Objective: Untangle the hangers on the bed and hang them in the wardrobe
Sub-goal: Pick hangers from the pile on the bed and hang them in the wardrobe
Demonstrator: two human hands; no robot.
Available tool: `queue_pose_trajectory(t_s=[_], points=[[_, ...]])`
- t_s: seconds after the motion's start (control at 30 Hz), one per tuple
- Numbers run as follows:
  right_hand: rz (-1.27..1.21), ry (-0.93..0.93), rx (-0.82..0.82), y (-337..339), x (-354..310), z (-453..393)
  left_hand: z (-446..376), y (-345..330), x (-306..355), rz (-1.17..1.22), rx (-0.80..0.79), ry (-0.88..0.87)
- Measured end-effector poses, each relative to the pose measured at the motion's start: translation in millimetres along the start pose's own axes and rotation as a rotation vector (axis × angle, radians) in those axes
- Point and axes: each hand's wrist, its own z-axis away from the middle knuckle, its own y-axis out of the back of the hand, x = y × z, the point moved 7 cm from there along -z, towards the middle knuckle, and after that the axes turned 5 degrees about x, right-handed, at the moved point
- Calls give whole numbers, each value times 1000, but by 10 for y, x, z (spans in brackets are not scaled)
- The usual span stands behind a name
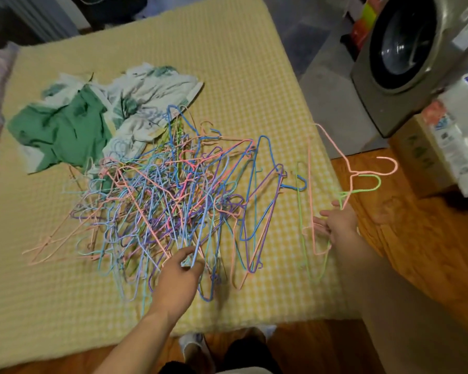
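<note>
On the bed [254, 63], left grip [183, 268] pinches tangled hangers [160, 198]; right grip [335, 220] holds two hangers [312, 184]; box lettering unreadable.

A bed [254, 63] under a yellow checked cover fills most of the view. Warm wooden floor [416, 252] runs along its right side, where a grey front-loading washing machine [405, 58] stands behind a cardboard box [416, 157].

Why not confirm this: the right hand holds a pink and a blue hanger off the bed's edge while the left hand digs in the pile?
Wrong colour. In the head view the right hand holds a pink hanger and a green hanger, not blue. The left hand does reach into the pile.
</note>
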Motion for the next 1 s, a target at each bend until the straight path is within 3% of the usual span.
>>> queue_pose_trajectory(t_s=[0.13, 0.33, 0.6, 0.7, 0.87, 1.0], points=[[-139, 36, -44, 149, 25, 727, -24, -128, 135, 20, -47, -35], [-438, 4, -210, 60, 346, 2148, 351, -335, 376, 157, -291, -63], [-628, 93, -195, -248, 322, 3041, 752, 80, 246, 140, -547, -132], [-649, 114, -189, -401, 487, 3270, 570, 341, 105, 117, -517, -213], [-559, 218, -98, -735, 976, 3776, 63, 982, -98, -143, -257, -419], [-592, 209, -129, -915, 1452, 4204, -438, 1411, -460, -184, -269, -428]])
